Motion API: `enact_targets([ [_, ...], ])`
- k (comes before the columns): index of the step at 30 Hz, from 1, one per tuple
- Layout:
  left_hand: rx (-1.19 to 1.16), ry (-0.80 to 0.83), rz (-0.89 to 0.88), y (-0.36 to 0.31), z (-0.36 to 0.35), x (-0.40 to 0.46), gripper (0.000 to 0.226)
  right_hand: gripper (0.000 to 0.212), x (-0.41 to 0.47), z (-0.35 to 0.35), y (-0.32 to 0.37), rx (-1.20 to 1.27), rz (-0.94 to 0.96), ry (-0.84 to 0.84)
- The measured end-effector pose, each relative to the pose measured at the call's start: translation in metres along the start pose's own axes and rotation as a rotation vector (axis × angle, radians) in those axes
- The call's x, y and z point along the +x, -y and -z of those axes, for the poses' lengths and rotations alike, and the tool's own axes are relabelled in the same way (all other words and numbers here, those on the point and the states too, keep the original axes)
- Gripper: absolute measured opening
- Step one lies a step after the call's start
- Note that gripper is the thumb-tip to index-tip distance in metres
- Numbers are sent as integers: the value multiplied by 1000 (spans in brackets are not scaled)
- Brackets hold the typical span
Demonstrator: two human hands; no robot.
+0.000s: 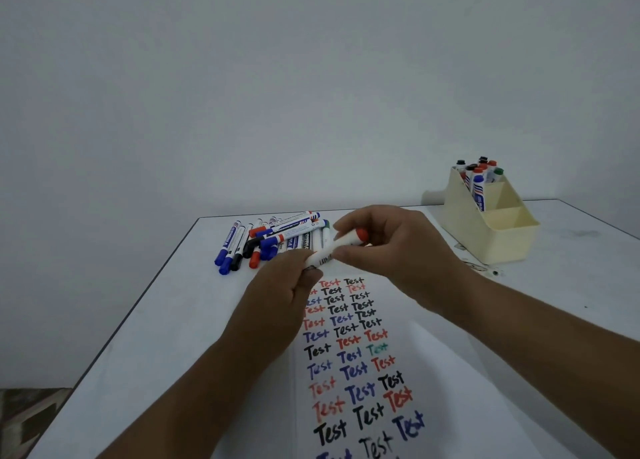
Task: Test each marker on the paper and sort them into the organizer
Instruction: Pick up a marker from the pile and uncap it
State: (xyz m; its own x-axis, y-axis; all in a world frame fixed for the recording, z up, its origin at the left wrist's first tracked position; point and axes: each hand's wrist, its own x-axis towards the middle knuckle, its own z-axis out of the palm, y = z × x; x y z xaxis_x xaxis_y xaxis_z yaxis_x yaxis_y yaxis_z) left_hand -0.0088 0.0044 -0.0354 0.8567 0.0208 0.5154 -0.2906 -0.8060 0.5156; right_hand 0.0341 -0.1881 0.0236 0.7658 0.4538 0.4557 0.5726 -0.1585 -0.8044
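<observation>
A red-capped marker is held above the far end of the paper; left hand fingers wrap its barrel, right hand fingers pinch near the cap. Loose markers lie piled on the counter behind; the cream organizer, holding upright markers, stands far right.

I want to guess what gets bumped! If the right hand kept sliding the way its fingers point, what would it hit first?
Probably the pile of loose markers. The right hand, holding the red-capped marker, points leftward toward it. Depth is unclear, so it might pass just above.
</observation>
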Motion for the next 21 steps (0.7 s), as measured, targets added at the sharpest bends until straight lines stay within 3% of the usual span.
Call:
enact_targets([
  [2, -77, -29, -34, -2, 0, -3, 41, 26, -9, -2, 6, 344, -139, 23],
  [4, -135, -57, -69, -5, -2, -4, 43, 24, -15, -6, 8, 517, -212, 22],
  [9, -177, -51, -88, -9, -3, -4, 23, 21, -22, -4, 8, 629, -296, -57],
  [12, -176, 34, -66, -5, -2, -8, 27, 19, -28, -6, 10, 447, -246, -49],
  [15, -174, 139, -8, -4, -4, -12, 72, 15, -26, -3, 12, 365, -195, -111],
  [17, -231, 145, 31, -3, -6, -11, 63, 11, -21, 5, 10, 210, -99, -182],
  [19, -247, 118, 74, -3, -8, -8, 46, 16, -19, 14, 1, -184, 108, -211],
  [21, -215, 107, 88, -4, -9, -5, 43, 29, -16, 20, -11, -553, 272, -130],
])
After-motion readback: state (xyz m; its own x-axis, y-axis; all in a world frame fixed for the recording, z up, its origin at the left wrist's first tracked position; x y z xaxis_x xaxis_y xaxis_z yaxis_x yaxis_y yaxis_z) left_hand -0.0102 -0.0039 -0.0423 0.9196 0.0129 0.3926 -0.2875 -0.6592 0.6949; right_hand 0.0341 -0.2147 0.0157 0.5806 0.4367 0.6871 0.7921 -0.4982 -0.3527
